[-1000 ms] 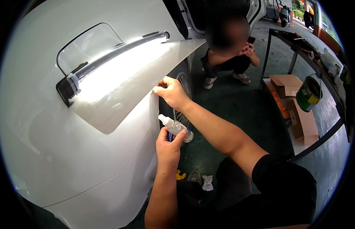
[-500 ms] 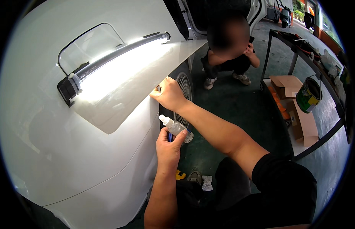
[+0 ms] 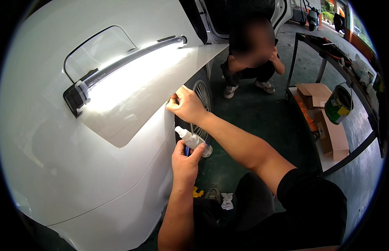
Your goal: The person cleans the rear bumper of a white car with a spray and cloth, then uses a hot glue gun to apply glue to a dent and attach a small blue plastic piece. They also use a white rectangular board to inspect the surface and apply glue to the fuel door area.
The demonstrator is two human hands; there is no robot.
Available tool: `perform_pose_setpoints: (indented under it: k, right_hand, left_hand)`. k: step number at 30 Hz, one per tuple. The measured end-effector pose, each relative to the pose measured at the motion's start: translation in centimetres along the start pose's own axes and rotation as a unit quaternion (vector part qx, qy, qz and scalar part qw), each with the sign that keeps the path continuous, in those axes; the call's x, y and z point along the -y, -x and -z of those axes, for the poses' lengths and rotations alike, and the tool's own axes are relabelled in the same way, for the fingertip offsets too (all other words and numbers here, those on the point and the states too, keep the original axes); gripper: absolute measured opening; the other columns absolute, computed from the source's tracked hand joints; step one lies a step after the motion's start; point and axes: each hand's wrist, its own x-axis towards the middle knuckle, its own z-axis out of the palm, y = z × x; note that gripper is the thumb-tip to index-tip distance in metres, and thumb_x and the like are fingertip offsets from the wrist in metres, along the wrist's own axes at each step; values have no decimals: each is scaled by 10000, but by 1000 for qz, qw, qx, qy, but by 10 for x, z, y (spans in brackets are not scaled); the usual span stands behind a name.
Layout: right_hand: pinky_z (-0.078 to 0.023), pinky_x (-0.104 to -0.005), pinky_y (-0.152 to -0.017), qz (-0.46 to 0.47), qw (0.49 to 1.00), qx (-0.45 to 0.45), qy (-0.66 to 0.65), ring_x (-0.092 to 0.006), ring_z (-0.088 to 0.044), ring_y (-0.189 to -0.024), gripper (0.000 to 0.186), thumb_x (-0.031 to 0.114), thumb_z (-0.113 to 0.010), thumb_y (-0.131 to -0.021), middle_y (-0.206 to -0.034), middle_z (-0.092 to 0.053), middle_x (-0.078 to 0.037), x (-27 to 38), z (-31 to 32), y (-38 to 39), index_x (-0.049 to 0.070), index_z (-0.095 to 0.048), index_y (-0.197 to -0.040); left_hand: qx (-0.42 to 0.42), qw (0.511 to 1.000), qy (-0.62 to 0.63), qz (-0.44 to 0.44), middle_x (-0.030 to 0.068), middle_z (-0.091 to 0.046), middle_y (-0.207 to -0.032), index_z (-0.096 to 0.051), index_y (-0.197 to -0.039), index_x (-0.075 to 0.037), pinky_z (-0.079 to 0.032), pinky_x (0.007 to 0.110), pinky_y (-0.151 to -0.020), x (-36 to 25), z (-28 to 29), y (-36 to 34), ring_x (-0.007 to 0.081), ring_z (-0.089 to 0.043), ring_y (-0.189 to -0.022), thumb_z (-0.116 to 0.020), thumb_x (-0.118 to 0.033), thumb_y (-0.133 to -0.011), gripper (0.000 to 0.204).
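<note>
My left hand [image 3: 185,164] is wrapped round a clear spray bottle [image 3: 194,141] with a white nozzle, tilted up toward the left. A thin blue item [image 3: 187,151] shows between the fingers of that hand; its kind is not clear. Higher up, my right hand [image 3: 188,105] pinches the lower edge of a glossy pale sheet [image 3: 119,131], which lies over the white car body [image 3: 98,184]; some fingertips are hidden at that edge. A lit tube lamp [image 3: 131,62] with a wire frame rests across the upper part of the sheet.
A car wheel [image 3: 200,94] is just behind my right hand. Beyond it a person [image 3: 253,58] squats by an open car door. On the right stands a metal trolley [image 3: 316,46] with cardboard boxes [image 3: 334,136] and a green can [image 3: 339,106]. Crumpled white paper [image 3: 227,201] lies on the floor.
My right hand has shifted very slightly down and right along the sheet's edge, its fingers a little more curled. The left hand and bottle have barely moved.
</note>
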Motion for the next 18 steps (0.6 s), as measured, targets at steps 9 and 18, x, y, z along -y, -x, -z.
perform_pose_setpoints:
  k: [9,18]
  right_hand:
    - [-522,-390,-725,93,993,-27,69,-260,-616,-844,182,20,-733,-795,-844,-636,-87,0,6,2,36,-632,-946]
    - [-530,-416,-710,154,985,36,74,-343,-640,-791,152,8,-672,-767,-828,-653,-131,2,15,-19,39,-649,-914]
  left_hand:
    - [-4,1000,-7,-4,-24,-627,-884,-626,-1088,-6,-451,211,-708,-1,1,2,35,-530,-766,-822,-118,-876,309]
    - [-5,1000,-11,-7,-42,-595,-843,-623,-1076,-13,-433,201,-672,-2,-7,0,30,-505,-732,-819,-105,-875,295]
